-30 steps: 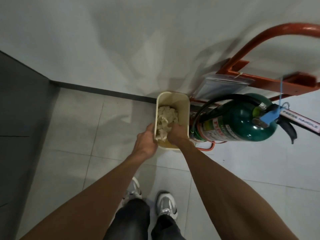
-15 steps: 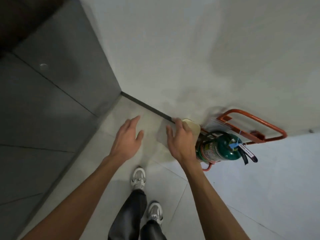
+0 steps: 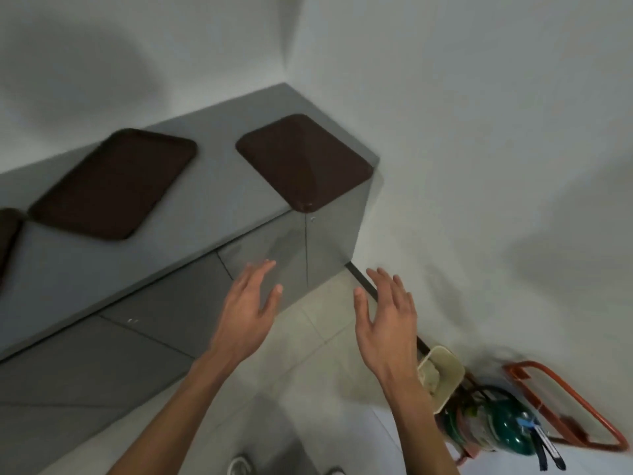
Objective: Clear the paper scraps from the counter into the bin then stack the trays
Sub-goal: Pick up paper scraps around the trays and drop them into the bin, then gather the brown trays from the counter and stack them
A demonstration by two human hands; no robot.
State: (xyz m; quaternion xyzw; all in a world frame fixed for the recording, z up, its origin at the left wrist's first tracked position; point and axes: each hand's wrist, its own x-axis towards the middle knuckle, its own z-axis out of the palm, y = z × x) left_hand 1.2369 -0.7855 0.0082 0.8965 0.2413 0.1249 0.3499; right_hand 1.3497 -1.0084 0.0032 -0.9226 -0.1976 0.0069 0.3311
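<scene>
Now, from the head view, I see my left grip (image 3: 245, 313) and right grip (image 3: 383, 323) both wide, fingers spread, holding nothing, in front of the grey worktop (image 3: 219, 138). Three brown trays lie apart on it, beyond the grips: corner tray (image 3: 303, 162) nearest, middle tray (image 3: 113, 183), and edge tray (image 3: 7, 241) cut off at left. The cream bin (image 3: 447, 363), paper scraps (image 3: 430, 375) inside, stands on the floor beside my right forearm.

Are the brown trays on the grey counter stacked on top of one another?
No: the right tray, the middle tray and the left tray lie side by side on the grey counter, none on another.
</scene>
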